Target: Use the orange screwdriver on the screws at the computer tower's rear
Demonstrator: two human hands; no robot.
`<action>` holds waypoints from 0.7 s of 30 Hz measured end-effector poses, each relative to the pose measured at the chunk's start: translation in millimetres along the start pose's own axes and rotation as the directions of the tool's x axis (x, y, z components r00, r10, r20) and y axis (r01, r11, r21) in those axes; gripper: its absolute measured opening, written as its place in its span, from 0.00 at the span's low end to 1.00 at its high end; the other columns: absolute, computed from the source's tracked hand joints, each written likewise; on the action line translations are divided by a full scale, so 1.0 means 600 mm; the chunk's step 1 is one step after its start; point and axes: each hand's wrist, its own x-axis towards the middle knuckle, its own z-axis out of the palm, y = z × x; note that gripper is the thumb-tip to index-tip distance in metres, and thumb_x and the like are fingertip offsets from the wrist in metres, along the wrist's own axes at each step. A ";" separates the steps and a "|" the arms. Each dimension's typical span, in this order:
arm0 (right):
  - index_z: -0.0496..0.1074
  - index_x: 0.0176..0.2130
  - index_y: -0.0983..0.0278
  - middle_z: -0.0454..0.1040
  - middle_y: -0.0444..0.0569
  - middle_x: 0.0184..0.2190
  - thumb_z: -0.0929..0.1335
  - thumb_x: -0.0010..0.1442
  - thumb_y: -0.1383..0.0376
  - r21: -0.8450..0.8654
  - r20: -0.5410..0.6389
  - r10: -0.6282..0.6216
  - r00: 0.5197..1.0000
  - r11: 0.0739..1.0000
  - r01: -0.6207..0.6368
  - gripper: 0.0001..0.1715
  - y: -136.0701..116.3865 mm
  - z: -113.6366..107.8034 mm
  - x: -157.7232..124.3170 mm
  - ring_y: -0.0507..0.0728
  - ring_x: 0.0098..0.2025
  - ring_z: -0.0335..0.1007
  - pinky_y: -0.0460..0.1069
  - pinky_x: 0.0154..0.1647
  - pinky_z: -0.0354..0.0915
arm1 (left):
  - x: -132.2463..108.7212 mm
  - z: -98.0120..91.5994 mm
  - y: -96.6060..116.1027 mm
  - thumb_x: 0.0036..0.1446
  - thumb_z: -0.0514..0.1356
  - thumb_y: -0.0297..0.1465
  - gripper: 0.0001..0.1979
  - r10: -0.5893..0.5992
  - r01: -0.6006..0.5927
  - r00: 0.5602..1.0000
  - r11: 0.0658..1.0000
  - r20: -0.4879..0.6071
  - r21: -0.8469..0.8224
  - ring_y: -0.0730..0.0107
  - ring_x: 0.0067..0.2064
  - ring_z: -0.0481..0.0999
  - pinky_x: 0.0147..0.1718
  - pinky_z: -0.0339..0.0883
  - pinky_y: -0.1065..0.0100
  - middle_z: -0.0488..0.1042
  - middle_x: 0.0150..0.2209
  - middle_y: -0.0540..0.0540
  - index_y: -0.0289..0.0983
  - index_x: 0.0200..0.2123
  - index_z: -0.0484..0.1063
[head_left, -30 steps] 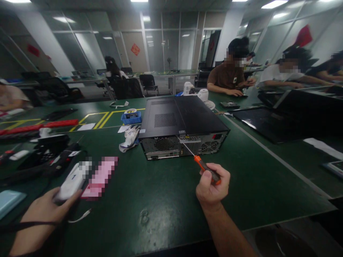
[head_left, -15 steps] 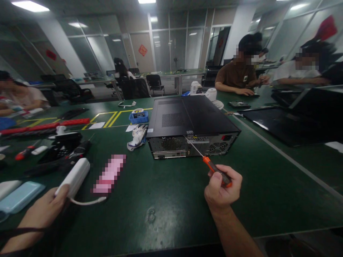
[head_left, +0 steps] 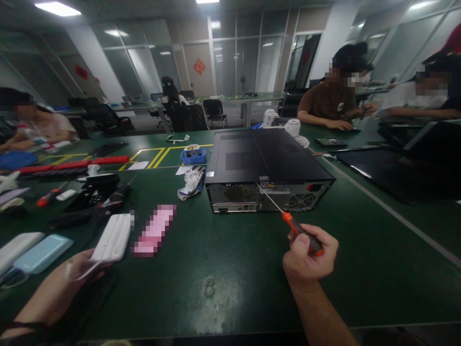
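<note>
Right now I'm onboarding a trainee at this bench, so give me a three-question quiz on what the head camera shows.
1. Which tool does the right hand hold?
2. True or false: the screwdriver tip points at the rear panel of the computer case.
3. The left hand touches: A) the work gloves B) the white power bank C) the blue parts bin

Key: 1. An orange-handled screwdriver. 2. True. 3. B.

We have the computer case (head_left: pixel 266 166) lying flat mid-table (head_left: pixel 223 269), rear panel toward us; gloves (head_left: pixel 191 181) just left of it, small parts bin (head_left: pixel 193 156) behind the gloves; power bank (head_left: pixel 113 238) front left, flat cases (head_left: pixel 32 252) further left; screwdriver (head_left: pixel 288 218) in front of the case, tip at its rear panel.
</note>
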 end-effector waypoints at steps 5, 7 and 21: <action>0.74 0.48 0.63 0.77 0.45 0.33 0.71 0.66 0.63 0.023 -0.008 -0.011 1.000 1.000 0.011 0.10 -0.003 0.002 0.004 0.52 0.23 0.73 0.48 0.23 0.69 | 0.006 0.003 -0.014 0.32 0.72 0.40 0.37 -0.335 0.416 0.907 0.810 0.256 -0.413 0.49 0.51 0.85 0.40 0.81 0.65 0.87 0.40 0.48 0.44 0.51 0.73; 0.74 0.48 0.63 0.77 0.45 0.33 0.71 0.66 0.63 0.022 -0.008 -0.008 1.000 1.000 0.009 0.10 -0.002 0.003 0.003 0.52 0.23 0.73 0.48 0.23 0.69 | 0.011 0.004 -0.028 0.30 0.76 0.40 0.44 -0.309 0.424 0.897 0.801 0.315 -0.422 0.49 0.55 0.83 0.41 0.80 0.67 0.88 0.40 0.50 0.44 0.56 0.71; 0.75 0.47 0.63 0.74 0.43 0.31 0.72 0.65 0.63 0.048 -0.019 0.024 1.000 0.999 -0.023 0.10 -0.003 0.003 0.002 0.51 0.21 0.71 0.46 0.21 0.66 | 0.014 -0.001 -0.023 0.19 0.82 0.36 0.43 -0.306 0.456 0.887 0.698 0.346 -0.552 0.54 0.44 0.86 0.33 0.83 0.70 0.87 0.44 0.44 0.42 0.47 0.79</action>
